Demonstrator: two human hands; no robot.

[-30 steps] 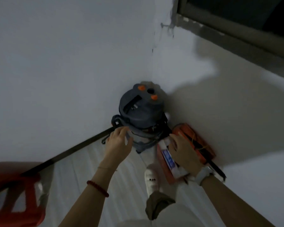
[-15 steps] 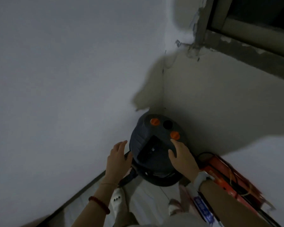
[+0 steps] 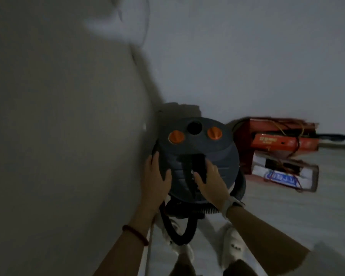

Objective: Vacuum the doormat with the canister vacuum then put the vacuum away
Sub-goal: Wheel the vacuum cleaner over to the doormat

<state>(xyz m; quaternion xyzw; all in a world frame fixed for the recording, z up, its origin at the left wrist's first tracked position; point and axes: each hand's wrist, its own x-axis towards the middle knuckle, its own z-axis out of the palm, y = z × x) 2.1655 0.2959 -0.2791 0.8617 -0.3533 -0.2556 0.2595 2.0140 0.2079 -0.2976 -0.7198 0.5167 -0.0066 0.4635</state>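
Observation:
The dark grey canister vacuum (image 3: pixel 197 148) stands in the corner between two walls, with two orange knobs and a round port on its lid. My left hand (image 3: pixel 154 180) lies flat against the lid's left side, thumb on top. My right hand (image 3: pixel 211 182) is on the lid's middle, its thumb and fingers closing round the black carry handle (image 3: pixel 196 166). The black hose (image 3: pixel 179 236) loops down in front of the canister, near my feet. The doormat is not in view.
Red and white boxes (image 3: pixel 277 148) bound with cord are stacked against the wall just right of the vacuum. A pale wall (image 3: pixel 68 136) runs close on the left. A thin white cord (image 3: pixel 149 248) hangs by my left forearm. Light floor (image 3: pixel 307 216) extends to the right.
The view has swung and come nearer to the vacuum. My left hand moved from beside the canister onto its lid, and my right hand shifted from the orange knob to the carry handle.

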